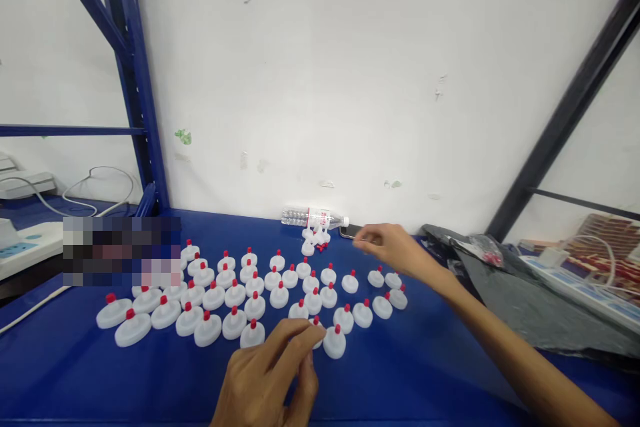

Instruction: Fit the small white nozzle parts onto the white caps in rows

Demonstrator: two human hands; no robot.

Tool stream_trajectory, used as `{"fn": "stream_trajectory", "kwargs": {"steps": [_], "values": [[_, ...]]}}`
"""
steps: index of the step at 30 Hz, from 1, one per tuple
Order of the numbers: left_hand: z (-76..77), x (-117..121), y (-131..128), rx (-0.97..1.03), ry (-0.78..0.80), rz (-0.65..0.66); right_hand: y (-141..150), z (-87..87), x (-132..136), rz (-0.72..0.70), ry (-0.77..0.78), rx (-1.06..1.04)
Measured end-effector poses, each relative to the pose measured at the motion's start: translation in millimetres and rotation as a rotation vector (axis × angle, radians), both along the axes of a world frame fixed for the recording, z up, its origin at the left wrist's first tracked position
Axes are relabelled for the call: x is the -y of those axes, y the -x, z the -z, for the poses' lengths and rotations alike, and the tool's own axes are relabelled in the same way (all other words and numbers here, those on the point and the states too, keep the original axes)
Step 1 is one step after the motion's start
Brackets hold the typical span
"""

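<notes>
One bare hand is nearest: the left hand (pixel 267 373), its fingers bent low over the front white discs (pixel 335 343); whether they grip one, I cannot tell. About thirty-nine red-tipped discs can be counted on the blue table (pixel 370 380), though some at the left are hidden. They stand close together, so a dragging knuckle could tip or shift several at once.

Farther off is the right hand (pixel 389 247), thumb and fingertips drawn close together; I cannot see whether anything is between them. Just left of it lie small red pieces (pixel 323 248), several but too bunched to count (such tiny bits could scatter if brushed), against a heap of perhaps five white pieces (pixel 308 248).

Behind are one dark phone (pixel 349 231), which a careless wrist could nudge, and one clear bottle (pixel 300 216) on its side, which could roll if bumped.
</notes>
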State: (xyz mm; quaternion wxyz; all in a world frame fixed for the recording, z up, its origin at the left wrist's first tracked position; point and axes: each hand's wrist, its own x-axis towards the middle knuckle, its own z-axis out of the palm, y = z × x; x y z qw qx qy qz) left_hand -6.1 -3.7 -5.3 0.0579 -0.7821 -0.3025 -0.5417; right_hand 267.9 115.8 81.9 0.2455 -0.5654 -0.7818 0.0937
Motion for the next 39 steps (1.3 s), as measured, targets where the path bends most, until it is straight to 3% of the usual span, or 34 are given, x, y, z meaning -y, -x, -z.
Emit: {"fn": "stream_trajectory", "kwargs": {"steps": [5, 10, 12, 15, 20, 22, 24, 26, 29, 32, 34, 37, 39], "values": [[-1.2, -1, 0, 0.003, -0.012, -0.004, 67, 14.5, -51, -0.148, -0.016, 0.119], [-1.6, -2, -1, 0.012, -0.009, 0.005, 81, 19.7, -72, -0.133, -0.005, 0.207], [-2.5, -1, -1, 0.022, -0.005, -0.004, 75, 10.9, -59, -0.126, -0.042, 0.167], [-3.6, -1, 0, 0.02, 0.021, -0.058, 64, -5.9, -18, -0.154, -0.08, -0.001], [0.6, -5, -1, -0.025, 0.025, -0.14, 65, -16.7, 72, -0.307, 0.061, -0.186], [4.2, -8, -1, -0.033, -0.056, -0.115, 69, -19.3, 95, -0.37, 0.146, -0.214], [6.6, -10, 0, -0.046, -0.134, -0.093, 73, -24.6, 101, -0.414, 0.214, -0.213], [6.6, -11, -1, -0.05, -0.136, -0.093, 74, -30.4, 88, -0.429, 0.232, -0.204], [3.7, -13, -2, -0.048, -0.046, -0.103, 74, -28.3, 41, -0.382, 0.151, -0.143], [2.2, -15, -2, -0.055, -0.007, -0.122, 77, -8.5, -11, -0.245, -0.001, 0.187], [3.0, -16, -2, -0.06, -0.014, -0.129, 81, 8.0, -35, -0.21, -0.004, 0.328], [5.2, -17, 0, -0.065, -0.019, -0.129, 87, 23.8, -50, -0.233, -0.002, 0.357], [6.3, -17, 1, -0.076, 0.004, -0.127, 89, 24.4, -51, -0.25, -0.007, 0.339]]}}
